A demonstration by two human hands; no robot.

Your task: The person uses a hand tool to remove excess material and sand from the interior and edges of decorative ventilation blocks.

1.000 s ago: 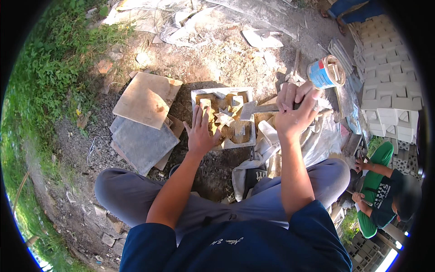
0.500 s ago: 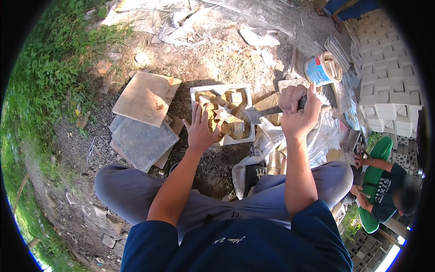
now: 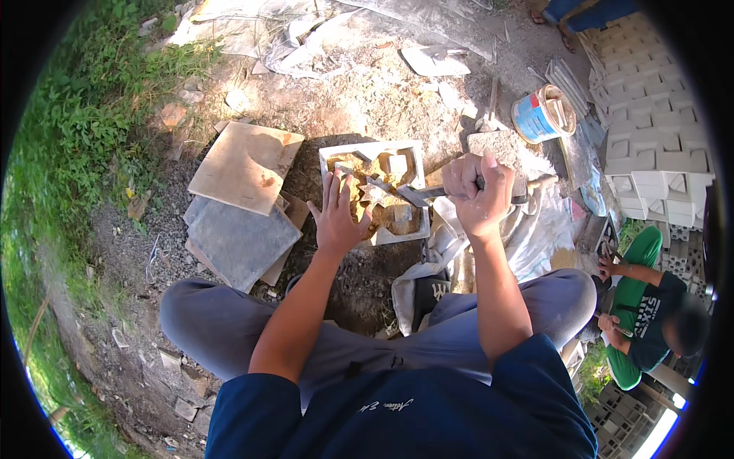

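A square, pale mould (image 3: 405, 235) with a star-shaped piece (image 3: 374, 191) in its middle lies on the ground before me, brownish sandy material packed around raised blocks. My left hand (image 3: 339, 218) rests over its left side, fingers spread, with the tips at a block inside. In my right fist (image 3: 480, 191) is the handle of a trowel-like tool, thumb uppermost. Its flat metal blade (image 3: 414, 196) reaches over the mould's right rim towards the star. The fist hides most of the handle.
Flat square boards (image 3: 243, 237) are stacked to the left. A blue and white bucket (image 3: 544, 115) stands far right, near a stack of pale blocks (image 3: 650, 115). Sacking (image 3: 527, 237) lies right of the mould. Another person (image 3: 646, 306) sits at the right, holding a tool.
My right hand has moved left and slightly down with the tool, bringing the blade further in over the mould. My left hand has stayed in place.
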